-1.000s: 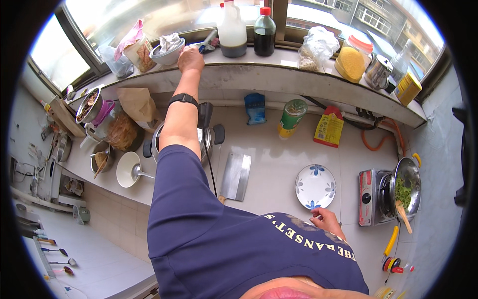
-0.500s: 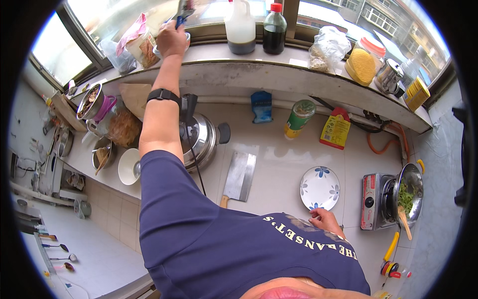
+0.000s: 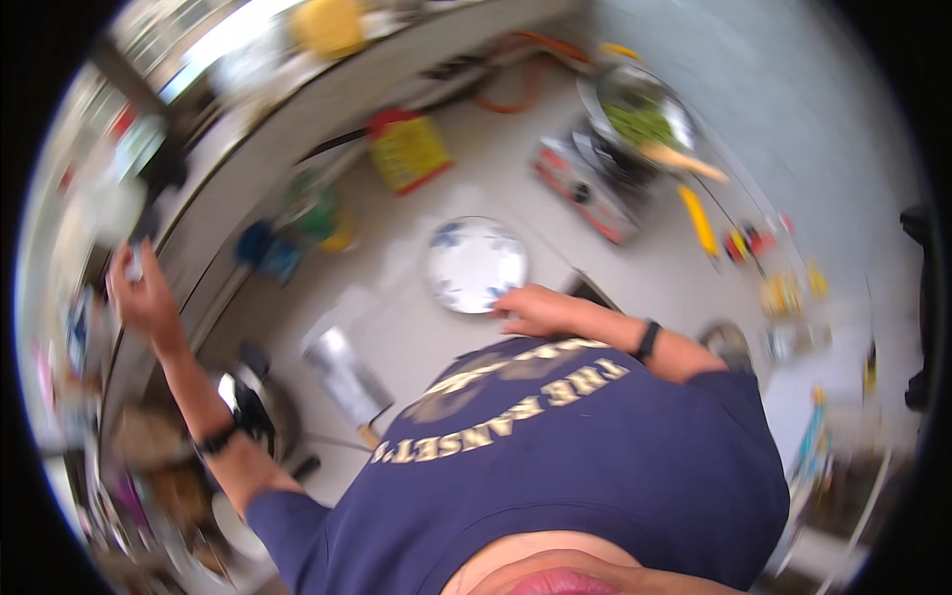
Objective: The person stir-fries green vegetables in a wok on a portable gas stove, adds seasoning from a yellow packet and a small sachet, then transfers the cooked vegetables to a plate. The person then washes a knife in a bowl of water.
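My left hand (image 3: 147, 297) is raised at the window sill on the left, its fingers curled around something small and pale that blur hides. Close to those fingers stand a whitish jug (image 3: 111, 210) and a dark bottle (image 3: 164, 164). My right hand (image 3: 540, 311) has its fingers on the near right rim of a white plate (image 3: 476, 263) with blue flowers, lying flat on the counter. Left of the plate lies a cleaver (image 3: 345, 375), handle toward me.
A portable gas stove (image 3: 595, 193) carries a wok (image 3: 684, 119) with green food and a wooden spatula (image 3: 684, 161). A yellow-red packet (image 3: 409, 154), a green jar (image 3: 315, 210) and a blue pouch (image 3: 268, 253) stand along the wall. A steel pot (image 3: 268, 407) sits at left.
My view has swung to the right and blurred. My right arm has come further into view, its fingers now over the plate's rim. The left hand stays up by the sill, near the jug.
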`<act>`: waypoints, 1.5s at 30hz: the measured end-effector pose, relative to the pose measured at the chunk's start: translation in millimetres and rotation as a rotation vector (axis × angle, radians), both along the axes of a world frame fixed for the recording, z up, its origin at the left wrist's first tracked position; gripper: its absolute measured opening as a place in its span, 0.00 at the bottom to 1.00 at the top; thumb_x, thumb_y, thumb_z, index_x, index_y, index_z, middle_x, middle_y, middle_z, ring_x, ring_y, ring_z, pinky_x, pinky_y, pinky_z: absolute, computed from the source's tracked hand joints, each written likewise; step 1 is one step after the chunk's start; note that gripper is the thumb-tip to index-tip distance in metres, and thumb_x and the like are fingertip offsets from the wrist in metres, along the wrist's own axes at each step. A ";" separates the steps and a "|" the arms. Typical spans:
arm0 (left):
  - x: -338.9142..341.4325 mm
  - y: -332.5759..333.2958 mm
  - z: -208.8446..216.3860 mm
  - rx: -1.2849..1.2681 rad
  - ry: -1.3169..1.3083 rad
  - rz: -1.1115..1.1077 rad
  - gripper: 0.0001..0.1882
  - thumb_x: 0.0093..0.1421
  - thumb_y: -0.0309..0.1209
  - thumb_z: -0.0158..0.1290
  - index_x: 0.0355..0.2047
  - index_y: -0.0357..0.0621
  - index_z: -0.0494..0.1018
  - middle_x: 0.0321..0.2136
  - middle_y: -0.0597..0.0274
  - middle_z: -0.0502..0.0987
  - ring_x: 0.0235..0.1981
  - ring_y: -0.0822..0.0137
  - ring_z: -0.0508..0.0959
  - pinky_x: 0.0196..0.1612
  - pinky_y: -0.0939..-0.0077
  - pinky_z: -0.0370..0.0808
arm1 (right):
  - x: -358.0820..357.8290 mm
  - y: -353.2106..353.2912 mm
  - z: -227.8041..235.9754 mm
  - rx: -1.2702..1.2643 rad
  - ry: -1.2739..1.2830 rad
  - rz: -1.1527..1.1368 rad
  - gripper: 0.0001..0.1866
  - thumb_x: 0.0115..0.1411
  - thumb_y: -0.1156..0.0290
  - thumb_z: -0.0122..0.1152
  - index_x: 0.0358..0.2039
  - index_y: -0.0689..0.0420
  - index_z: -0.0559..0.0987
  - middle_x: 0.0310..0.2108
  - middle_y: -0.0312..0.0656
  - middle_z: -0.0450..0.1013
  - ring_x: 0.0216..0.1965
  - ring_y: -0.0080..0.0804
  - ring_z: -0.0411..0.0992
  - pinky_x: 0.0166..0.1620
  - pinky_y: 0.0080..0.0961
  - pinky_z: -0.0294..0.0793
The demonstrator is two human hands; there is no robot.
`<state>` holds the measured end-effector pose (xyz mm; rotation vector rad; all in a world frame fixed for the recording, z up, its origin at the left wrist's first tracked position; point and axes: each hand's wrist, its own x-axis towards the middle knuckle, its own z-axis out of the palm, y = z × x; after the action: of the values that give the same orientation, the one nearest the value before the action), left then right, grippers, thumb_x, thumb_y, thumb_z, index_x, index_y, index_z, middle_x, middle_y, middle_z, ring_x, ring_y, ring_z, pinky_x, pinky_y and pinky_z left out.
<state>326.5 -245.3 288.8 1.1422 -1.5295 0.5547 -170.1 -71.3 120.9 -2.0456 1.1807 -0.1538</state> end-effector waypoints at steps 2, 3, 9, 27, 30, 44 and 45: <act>-81.5 37.4 -34.4 0.201 0.085 -0.135 0.11 0.57 0.26 0.60 0.40 0.41 0.77 0.38 0.63 0.77 0.31 0.72 0.72 0.28 0.82 0.67 | -0.2 3.5 21.0 0.031 -0.019 -0.056 0.17 0.53 0.68 0.64 0.42 0.59 0.77 0.38 0.47 0.76 0.43 0.46 0.74 0.45 0.38 0.72; -116.8 58.6 -51.4 0.334 0.124 -0.248 0.10 0.56 0.24 0.60 0.40 0.42 0.77 0.37 0.64 0.76 0.26 0.75 0.68 0.25 0.83 0.64 | -1.3 6.2 35.9 0.019 -0.021 -0.068 0.16 0.53 0.68 0.65 0.42 0.59 0.76 0.38 0.47 0.76 0.42 0.46 0.74 0.45 0.38 0.73; -260.2 129.6 -131.7 0.949 0.260 -0.724 0.12 0.52 0.20 0.60 0.38 0.39 0.76 0.31 0.66 0.73 0.20 0.78 0.63 0.24 0.83 0.64 | -69.5 21.5 122.7 -0.439 -0.387 -0.290 0.10 0.54 0.67 0.64 0.36 0.56 0.78 0.34 0.45 0.75 0.36 0.39 0.75 0.41 0.33 0.75; -363.8 186.1 -203.6 1.510 0.204 -0.691 0.12 0.55 0.24 0.60 0.40 0.35 0.76 0.29 0.62 0.79 0.22 0.78 0.69 0.25 0.81 0.69 | -425.6 -62.5 102.7 -0.400 0.711 -0.764 0.20 0.57 0.77 0.48 0.48 0.43 0.77 0.42 0.44 0.75 0.46 0.47 0.74 0.46 0.42 0.75; -376.5 191.2 -213.5 1.645 0.254 -0.610 0.13 0.53 0.25 0.61 0.39 0.36 0.77 0.30 0.60 0.79 0.22 0.75 0.71 0.26 0.78 0.71 | -442.8 -91.7 117.6 -0.358 0.822 -0.872 0.16 0.57 0.75 0.49 0.43 0.51 0.80 0.41 0.47 0.77 0.45 0.48 0.76 0.45 0.43 0.76; -384.5 190.0 -251.1 1.795 0.155 -0.636 0.14 0.56 0.25 0.60 0.42 0.34 0.75 0.29 0.60 0.78 0.23 0.75 0.73 0.27 0.77 0.72 | -427.3 -69.7 143.9 -0.206 0.540 -0.428 0.11 0.59 0.66 0.54 0.37 0.56 0.80 0.31 0.51 0.76 0.35 0.48 0.75 0.39 0.40 0.73; -385.6 190.5 -253.8 1.789 0.170 -0.639 0.14 0.55 0.26 0.60 0.41 0.35 0.76 0.29 0.59 0.79 0.23 0.72 0.75 0.27 0.76 0.73 | -421.7 -69.9 142.1 -0.155 0.510 -0.374 0.11 0.59 0.65 0.54 0.36 0.56 0.80 0.30 0.51 0.76 0.34 0.49 0.74 0.39 0.40 0.73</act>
<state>-59.1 -54.8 35.0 1.6270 -1.9515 -1.6425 -591.8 -141.2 262.9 -2.0371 1.9174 0.1107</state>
